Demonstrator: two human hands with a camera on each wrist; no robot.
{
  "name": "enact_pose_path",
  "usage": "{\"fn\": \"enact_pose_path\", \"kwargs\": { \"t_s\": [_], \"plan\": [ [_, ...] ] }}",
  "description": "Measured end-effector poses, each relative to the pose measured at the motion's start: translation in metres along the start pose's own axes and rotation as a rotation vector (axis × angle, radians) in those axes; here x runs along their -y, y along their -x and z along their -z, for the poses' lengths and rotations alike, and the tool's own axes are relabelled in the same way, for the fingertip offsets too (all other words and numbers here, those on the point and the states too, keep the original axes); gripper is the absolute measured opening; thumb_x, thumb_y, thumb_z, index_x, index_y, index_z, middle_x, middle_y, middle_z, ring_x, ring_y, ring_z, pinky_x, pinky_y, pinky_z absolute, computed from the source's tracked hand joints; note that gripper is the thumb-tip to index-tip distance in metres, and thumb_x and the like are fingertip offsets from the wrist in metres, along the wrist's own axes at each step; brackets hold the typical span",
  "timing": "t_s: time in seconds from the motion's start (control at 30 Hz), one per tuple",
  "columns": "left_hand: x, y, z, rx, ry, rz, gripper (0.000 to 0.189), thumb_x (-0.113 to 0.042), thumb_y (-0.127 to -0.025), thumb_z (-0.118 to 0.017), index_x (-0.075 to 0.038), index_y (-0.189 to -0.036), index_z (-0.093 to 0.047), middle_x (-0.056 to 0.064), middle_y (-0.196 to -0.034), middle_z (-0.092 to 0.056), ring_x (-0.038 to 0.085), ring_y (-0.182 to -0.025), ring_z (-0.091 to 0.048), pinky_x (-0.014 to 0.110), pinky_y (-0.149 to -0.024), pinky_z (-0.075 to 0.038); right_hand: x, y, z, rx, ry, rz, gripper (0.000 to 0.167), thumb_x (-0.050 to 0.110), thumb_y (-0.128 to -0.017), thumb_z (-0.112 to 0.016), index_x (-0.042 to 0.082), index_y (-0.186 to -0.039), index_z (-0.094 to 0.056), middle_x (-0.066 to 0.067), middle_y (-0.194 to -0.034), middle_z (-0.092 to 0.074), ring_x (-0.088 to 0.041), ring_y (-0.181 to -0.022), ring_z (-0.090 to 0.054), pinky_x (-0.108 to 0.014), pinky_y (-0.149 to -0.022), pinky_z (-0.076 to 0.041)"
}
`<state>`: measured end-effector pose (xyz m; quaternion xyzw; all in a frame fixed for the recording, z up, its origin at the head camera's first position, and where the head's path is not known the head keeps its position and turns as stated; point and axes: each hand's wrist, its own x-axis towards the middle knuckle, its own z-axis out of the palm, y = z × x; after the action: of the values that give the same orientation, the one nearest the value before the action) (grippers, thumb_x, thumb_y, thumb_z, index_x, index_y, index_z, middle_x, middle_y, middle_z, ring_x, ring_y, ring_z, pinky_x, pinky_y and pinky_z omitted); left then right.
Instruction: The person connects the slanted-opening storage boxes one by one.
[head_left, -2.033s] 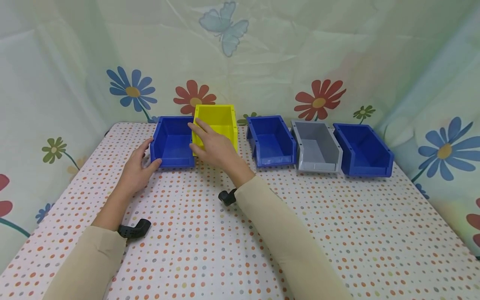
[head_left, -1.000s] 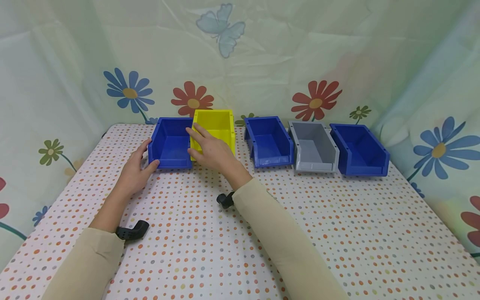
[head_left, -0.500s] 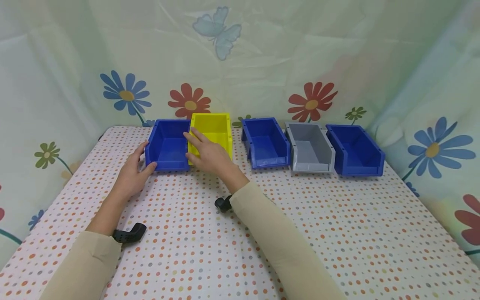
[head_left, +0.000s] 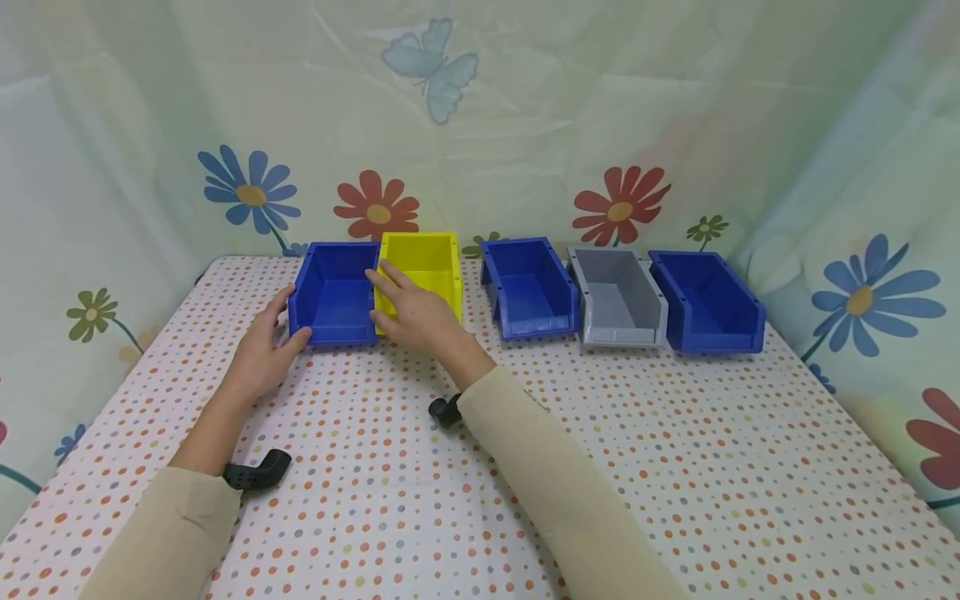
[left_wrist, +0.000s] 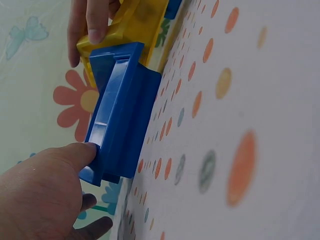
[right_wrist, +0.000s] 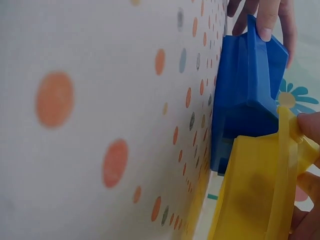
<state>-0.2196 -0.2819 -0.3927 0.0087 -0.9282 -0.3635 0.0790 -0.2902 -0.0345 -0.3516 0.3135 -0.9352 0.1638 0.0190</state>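
In the head view my left hand point(head_left: 261, 354) holds the front left corner of a blue storage bin point(head_left: 337, 304). Its thumb lies on the front lip, seen up close in the left wrist view, and the other fingers reach along the outer side wall. Beside that bin stands a yellow storage bin point(head_left: 429, 254), its left wall right against the blue bin's right wall. My right hand point(head_left: 423, 318) grips the yellow bin by its left wall near the front, covering part of its inside. In the right wrist view the thumb point(right_wrist: 311, 125) sits at the yellow rim.
Further right, past a gap, stand another blue bin point(head_left: 532, 292), a grey bin point(head_left: 618, 300) and a third blue bin point(head_left: 705, 304) side by side. A dotted cloth covers the table point(head_left: 360, 500). Behind the bins hangs a flowered curtain point(head_left: 525, 125).
The yellow bin has come down and toward me in my right hand, so its top edge now sits nearer level with the blue bin's. My left hand keeps its place on the blue bin.
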Motion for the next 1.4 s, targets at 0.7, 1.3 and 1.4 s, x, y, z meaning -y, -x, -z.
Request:
{"fn": "enact_pose_path", "kwargs": {
  "t_s": [0.7,1.3,1.4],
  "plan": [
    [0.0,-0.002,0.0,-0.007,-0.012,0.005,0.075,-0.032,-0.108,-0.051,-0.025,-0.169,-0.008,0.028,-0.168,-0.022,0.058,-0.148,-0.031,0.079,-0.115,-0.028,-0.001,0.0,-0.003,0.032,-0.026,-0.015,0.068,0.043,-0.108,-0.05,0.03,-0.167,-0.02,0.006,-0.176,-0.01,-0.02,-0.086,-0.071,-0.026,-0.07,-0.057],
    [0.001,-0.002,0.0,-0.008,-0.008,-0.002,0.075,-0.033,-0.108,-0.052,-0.026,-0.169,-0.008,0.027,-0.168,-0.022,0.058,-0.148,-0.031,0.079,-0.115,-0.028,-0.004,0.001,-0.012,0.07,-0.035,-0.036,0.071,0.043,-0.108,-0.05,0.033,-0.168,-0.013,0.008,-0.176,-0.005,-0.026,-0.119,-0.069,-0.033,-0.09,-0.061],
    [0.001,-0.002,0.0,-0.01,-0.01,-0.002,0.075,-0.033,-0.108,-0.052,-0.026,-0.169,-0.008,0.027,-0.168,-0.022,0.058,-0.148,-0.031,0.079,-0.115,-0.028,-0.006,0.001,-0.014,0.078,-0.029,-0.027,0.073,0.045,-0.108,-0.049,0.033,-0.168,-0.009,0.009,-0.176,-0.003,-0.023,-0.101,-0.073,-0.027,-0.078,-0.06]
  ]
}}
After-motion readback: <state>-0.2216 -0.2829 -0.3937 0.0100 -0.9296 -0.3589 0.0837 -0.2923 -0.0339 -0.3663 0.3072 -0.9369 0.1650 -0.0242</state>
